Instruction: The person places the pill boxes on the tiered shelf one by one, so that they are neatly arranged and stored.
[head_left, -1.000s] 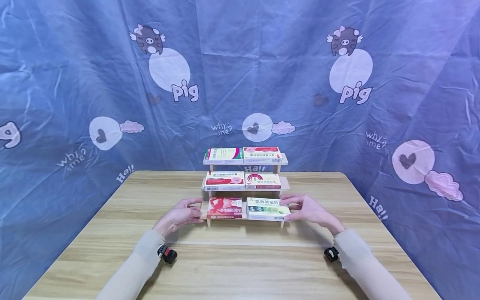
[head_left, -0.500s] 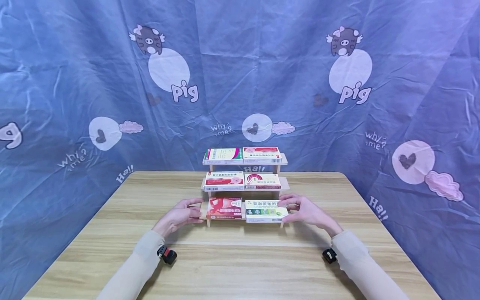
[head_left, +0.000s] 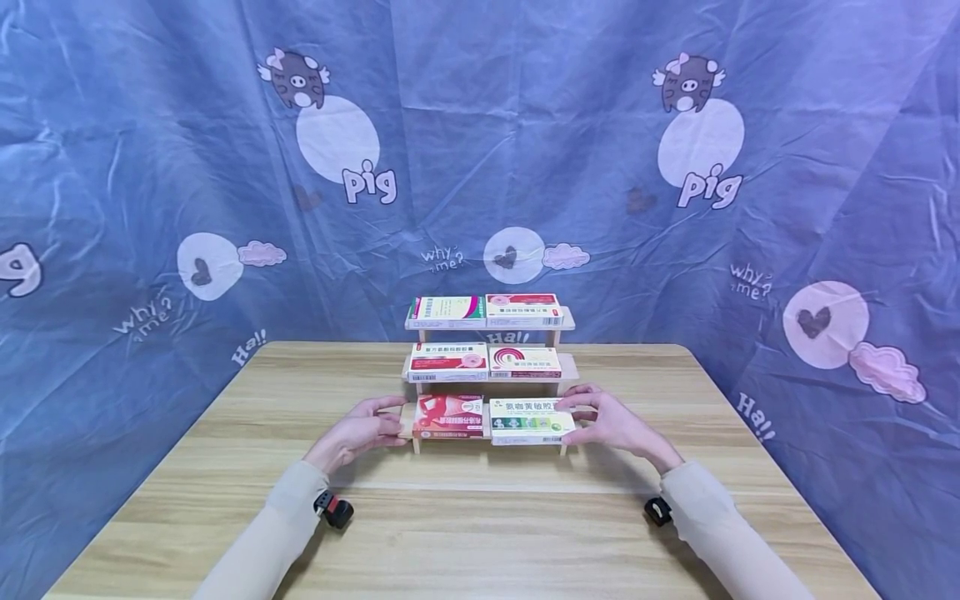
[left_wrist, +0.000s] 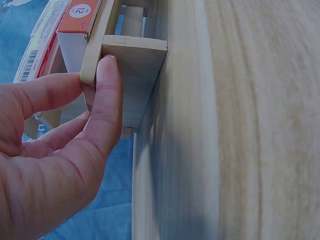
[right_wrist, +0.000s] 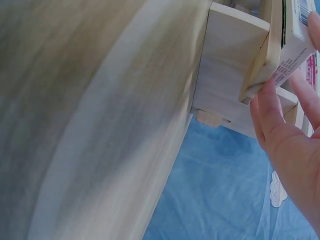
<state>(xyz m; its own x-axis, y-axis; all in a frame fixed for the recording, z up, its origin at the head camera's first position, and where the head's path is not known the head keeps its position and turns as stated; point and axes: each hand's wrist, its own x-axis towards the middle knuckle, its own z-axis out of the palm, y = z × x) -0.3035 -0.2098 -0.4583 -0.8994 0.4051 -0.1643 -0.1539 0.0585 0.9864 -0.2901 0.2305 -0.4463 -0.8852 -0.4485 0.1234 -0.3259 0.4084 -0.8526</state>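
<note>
A three-tier wooden display shelf point(head_left: 570, 367) stands on the table, bearing medicine boxes two to a tier. My left hand point(head_left: 360, 432) pinches the left end of the bottom tier; in the left wrist view, thumb and forefinger clasp the board's wooden edge point(left_wrist: 89, 70). Beside it lies a red medicine box point(head_left: 448, 417), which the hand does not hold. With my right hand point(head_left: 613, 423) I grip the right end of a white-and-green medicine box point(head_left: 525, 423) on the bottom tier. In the right wrist view its end point(right_wrist: 295, 55) lies against the fingers, the thumb partly out of frame.
Two red-and-white boxes point(head_left: 448, 362) point(head_left: 525, 363) lie on the middle tier. The top tier carries a green-and-white box point(head_left: 447, 308) and a red-and-white box point(head_left: 523, 307). A blue patterned curtain point(head_left: 480, 167) hangs behind the wooden table point(head_left: 480, 533).
My right hand has shifted slightly left with the white-and-green medicine box, which now lies straighter and closer to the red one. My left hand stays on the shelf's end.
</note>
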